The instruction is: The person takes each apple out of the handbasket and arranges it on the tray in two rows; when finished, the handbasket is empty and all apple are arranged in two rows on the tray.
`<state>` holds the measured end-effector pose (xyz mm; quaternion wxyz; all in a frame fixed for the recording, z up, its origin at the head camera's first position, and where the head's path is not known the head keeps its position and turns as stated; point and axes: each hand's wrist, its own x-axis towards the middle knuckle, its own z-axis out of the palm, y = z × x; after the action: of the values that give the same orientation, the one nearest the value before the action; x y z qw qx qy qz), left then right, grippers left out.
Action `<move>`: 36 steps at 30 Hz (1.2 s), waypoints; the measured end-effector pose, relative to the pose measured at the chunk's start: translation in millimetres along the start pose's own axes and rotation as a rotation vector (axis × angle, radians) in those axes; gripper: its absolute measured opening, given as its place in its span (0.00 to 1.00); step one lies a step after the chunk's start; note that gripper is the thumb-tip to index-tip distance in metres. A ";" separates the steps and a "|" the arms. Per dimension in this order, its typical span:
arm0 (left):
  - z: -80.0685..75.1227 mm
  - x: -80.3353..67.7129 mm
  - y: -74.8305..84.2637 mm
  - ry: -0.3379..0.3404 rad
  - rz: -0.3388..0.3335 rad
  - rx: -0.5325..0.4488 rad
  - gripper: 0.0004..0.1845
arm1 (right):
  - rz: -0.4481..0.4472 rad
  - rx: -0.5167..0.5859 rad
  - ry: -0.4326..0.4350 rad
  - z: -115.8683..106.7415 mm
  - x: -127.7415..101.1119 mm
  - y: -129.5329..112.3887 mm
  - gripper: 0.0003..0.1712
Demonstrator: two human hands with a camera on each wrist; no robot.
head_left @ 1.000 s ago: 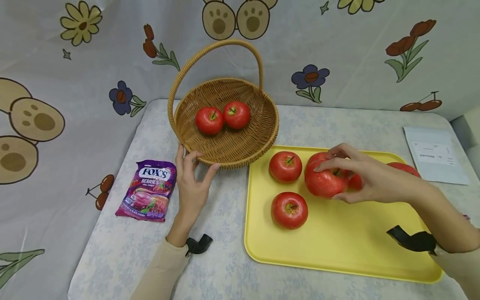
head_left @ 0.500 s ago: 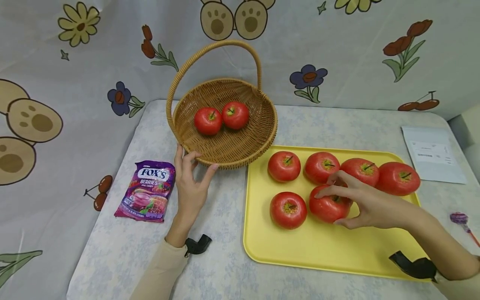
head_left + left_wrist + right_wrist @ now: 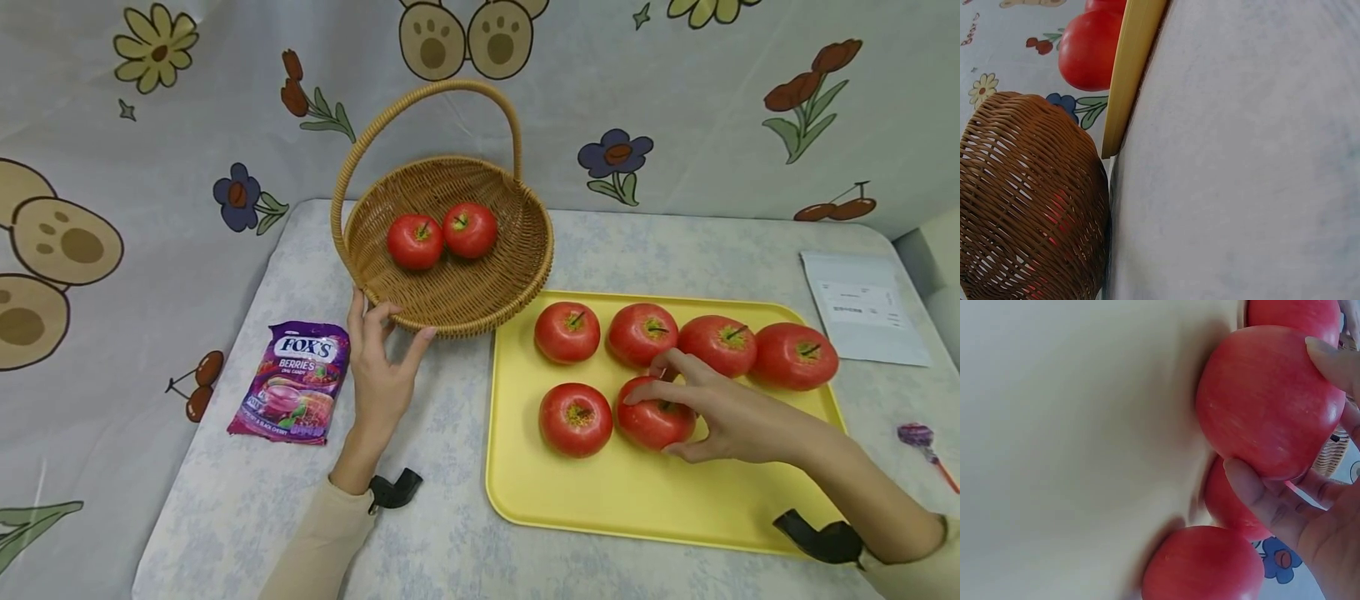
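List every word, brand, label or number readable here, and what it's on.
"FOX'S": on the shiny purple plastic candy bag.
"BERRIES": same bag, below the brand.
"ORAL CANDY": same bag, small, beneath that.
Bag's lowest print: too small to read fully.
Rectangular white label on the flat pale-grey pouch: too small to read.
Red lettering, left wrist view, on the white patterned backdrop: too blurred.

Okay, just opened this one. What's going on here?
A person's right hand grips a red apple at a yellow tray, where five other apples sit. The left hand touches the near side of a wicker basket, which holds two apples. A candy bag lies left of that hand.
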<state>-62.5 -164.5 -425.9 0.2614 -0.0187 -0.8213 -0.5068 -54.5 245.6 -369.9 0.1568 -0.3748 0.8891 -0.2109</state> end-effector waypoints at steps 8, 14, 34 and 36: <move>-0.3 1.6 3.2 0.003 0.005 -0.011 0.23 | -0.006 -0.064 0.003 2.2 0.1 -1.8 0.46; -0.9 1.8 -1.3 0.003 0.019 -0.007 0.23 | -0.045 -0.083 0.038 4.4 0.0 -2.0 0.47; 0.1 -0.4 -0.5 0.002 0.008 -0.005 0.22 | -0.017 -0.180 0.000 -14.2 0.0 -17.8 0.45; -0.2 0.1 3.1 0.005 0.004 -0.008 0.23 | -0.035 -0.191 0.035 -24.7 4.0 -21.9 0.43</move>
<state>-61.6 -163.1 -423.3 0.2643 -0.0200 -0.8186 -0.5095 -54.7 235.2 -338.3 0.1010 -0.3996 0.9011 -0.1343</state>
